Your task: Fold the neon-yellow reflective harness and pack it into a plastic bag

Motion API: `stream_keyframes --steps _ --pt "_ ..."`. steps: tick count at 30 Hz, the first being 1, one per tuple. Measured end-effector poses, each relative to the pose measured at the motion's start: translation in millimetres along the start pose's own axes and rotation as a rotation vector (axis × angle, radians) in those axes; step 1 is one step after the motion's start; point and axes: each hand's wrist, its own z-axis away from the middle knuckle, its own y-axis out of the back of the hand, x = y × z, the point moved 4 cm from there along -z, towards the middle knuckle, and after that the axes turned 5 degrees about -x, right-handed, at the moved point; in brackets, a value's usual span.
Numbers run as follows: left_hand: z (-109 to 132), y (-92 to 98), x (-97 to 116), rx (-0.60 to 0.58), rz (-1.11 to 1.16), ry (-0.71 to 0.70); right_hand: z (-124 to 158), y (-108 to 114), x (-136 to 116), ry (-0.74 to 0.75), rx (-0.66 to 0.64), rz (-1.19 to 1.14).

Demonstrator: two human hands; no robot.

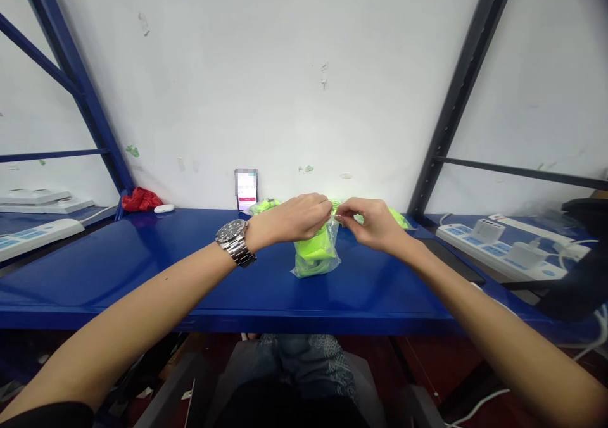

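Note:
A clear plastic bag with something bright yellow-green inside hangs upright between my hands, over the blue table. My left hand, below a metal wristwatch, has its fingers closed on the bag's upper left edge. At the upper right edge, the thumb and fingers of my right hand pinch the plastic. Behind my left hand lies another bagged yellow-green item, and one more sits behind my right hand.
A lit phone leans near the wall. At the back left are a red cloth and a small white object. A dark flat device lies at the right, beside a power strip with chargers. Shelf posts rise on both sides.

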Motion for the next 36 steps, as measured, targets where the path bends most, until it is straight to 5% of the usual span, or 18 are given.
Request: stream_keyframes --steps 16,24,36 --pt "-11 7.0 -4 -0.026 0.122 -0.015 -8 2 -6 -0.002 -0.019 0.027" --pt "-19 5.3 -7 0.002 0.112 -0.02 -15 -12 1 -0.174 0.168 0.179" --pt "0 9.0 -23 -0.013 0.345 0.069 -15 -16 14 -0.31 0.235 0.105"
